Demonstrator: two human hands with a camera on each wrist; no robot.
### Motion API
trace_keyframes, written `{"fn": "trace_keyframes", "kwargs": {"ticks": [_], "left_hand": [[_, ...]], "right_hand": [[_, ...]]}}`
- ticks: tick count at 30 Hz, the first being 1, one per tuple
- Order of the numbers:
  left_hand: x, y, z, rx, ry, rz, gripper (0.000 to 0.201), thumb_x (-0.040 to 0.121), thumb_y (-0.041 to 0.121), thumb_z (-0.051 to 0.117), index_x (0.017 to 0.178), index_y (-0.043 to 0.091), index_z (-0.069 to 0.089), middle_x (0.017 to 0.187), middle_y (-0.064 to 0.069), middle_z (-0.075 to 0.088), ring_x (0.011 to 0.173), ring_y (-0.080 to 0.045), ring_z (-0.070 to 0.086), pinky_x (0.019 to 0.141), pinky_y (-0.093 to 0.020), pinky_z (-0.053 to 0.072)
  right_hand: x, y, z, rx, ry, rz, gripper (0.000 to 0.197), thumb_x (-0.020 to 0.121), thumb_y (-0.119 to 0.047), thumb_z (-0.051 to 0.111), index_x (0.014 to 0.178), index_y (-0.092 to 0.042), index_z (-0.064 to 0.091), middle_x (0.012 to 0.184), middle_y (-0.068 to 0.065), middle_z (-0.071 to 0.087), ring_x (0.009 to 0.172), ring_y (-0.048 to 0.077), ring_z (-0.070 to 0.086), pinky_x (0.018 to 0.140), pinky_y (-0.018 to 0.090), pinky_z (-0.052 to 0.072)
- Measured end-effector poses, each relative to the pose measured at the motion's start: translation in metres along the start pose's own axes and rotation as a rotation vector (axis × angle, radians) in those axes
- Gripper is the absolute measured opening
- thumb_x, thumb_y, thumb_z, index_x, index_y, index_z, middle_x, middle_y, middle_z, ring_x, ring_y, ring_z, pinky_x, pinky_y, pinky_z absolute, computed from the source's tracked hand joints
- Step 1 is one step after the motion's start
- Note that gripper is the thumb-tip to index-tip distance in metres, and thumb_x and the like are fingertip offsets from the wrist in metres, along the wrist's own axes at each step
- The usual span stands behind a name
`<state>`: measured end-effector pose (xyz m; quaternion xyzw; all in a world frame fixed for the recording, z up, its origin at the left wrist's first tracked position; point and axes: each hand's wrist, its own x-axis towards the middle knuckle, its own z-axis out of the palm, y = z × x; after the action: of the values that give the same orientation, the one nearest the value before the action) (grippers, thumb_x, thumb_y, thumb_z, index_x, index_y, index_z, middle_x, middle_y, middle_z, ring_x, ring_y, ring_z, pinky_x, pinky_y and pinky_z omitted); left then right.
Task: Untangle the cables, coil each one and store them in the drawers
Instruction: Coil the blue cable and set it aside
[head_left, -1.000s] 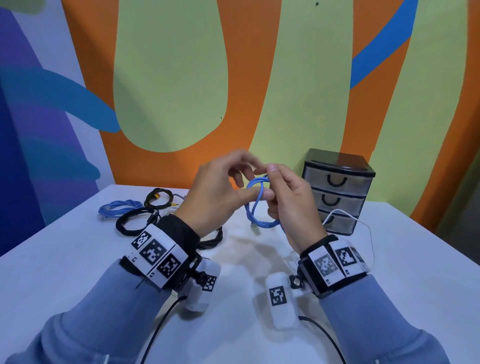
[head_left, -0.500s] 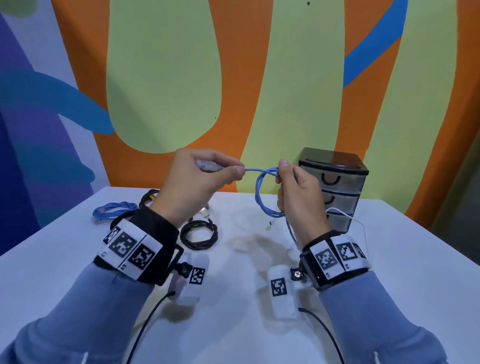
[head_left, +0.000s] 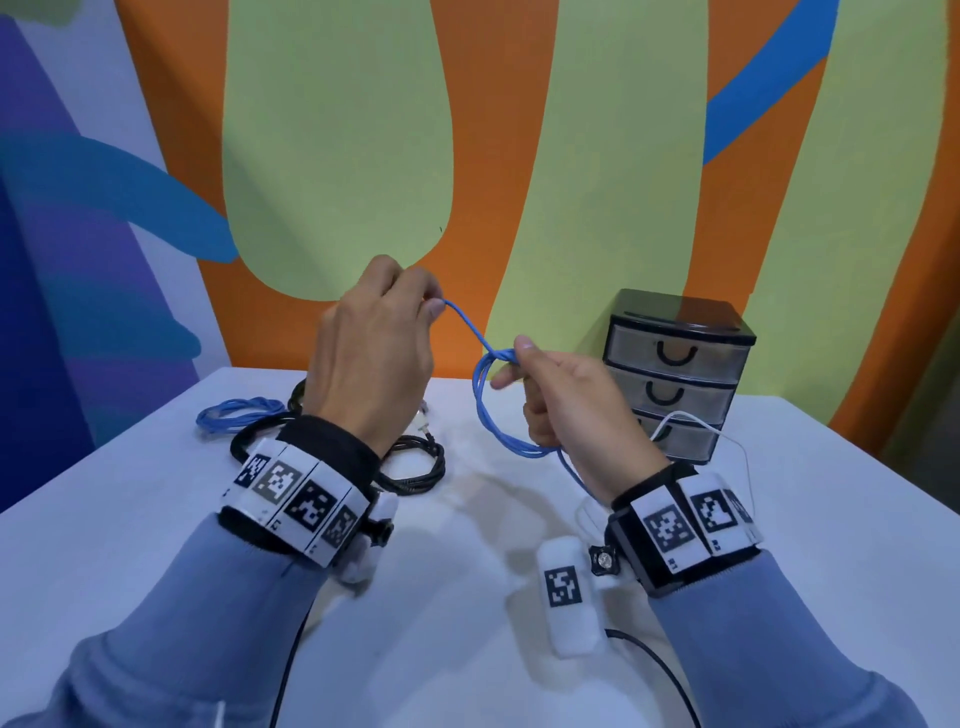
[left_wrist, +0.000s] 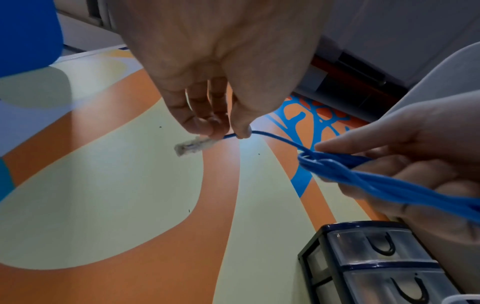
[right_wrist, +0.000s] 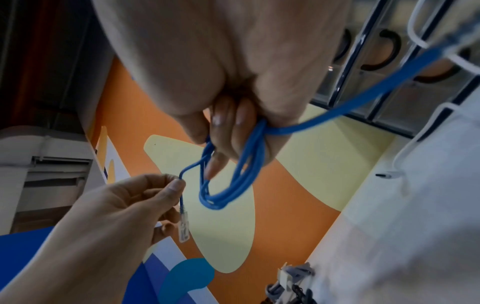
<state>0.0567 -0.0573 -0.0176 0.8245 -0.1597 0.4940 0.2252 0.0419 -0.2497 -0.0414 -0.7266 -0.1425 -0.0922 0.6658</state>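
Observation:
A thin blue network cable (head_left: 485, 410) is wound into a small coil held up above the white table (head_left: 130, 519). My right hand (head_left: 550, 384) grips the coil (right_wrist: 233, 181), fingers curled through its loops. My left hand (head_left: 379, 332) pinches the cable's free end (left_wrist: 233, 134) just behind its clear plug (left_wrist: 191, 146), up and to the left of the coil; a short blue strand runs taut between the two hands. The black three-drawer unit (head_left: 675, 374) stands at the back right with its clear drawers closed.
On the table's back left lie another blue coiled cable (head_left: 234, 413) and black coiled cables (head_left: 415, 467). A white cable (head_left: 727, 441) loops in front of the drawers, with its plug (right_wrist: 389, 175) on the table. A painted wall rises behind the table.
My left hand has drawn the cable's plug end out of the coil, up and to the left. The right hand has kept its grip on the coil and dropped slightly.

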Motion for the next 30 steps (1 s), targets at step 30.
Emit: {"fn": "trace_keyframes", "kwargs": {"ticks": [30], "left_hand": [[-0.011,0.046,0.002,-1.225,-0.598,-0.723,0.017,0.095,0.014,0.062,0.078,0.011,0.063,0.094,-0.01,0.058,0.091,-0.023,0.051,0.094,-0.045,0.05]], "right_hand": [[0.004,-0.003,-0.008,0.197,0.19,0.02,0.034,0.11,-0.043,0.048,0.087,-0.018,0.053,0.084,-0.003,0.042,0.074,0.017,0.036,0.053,0.024,0.037]]}}
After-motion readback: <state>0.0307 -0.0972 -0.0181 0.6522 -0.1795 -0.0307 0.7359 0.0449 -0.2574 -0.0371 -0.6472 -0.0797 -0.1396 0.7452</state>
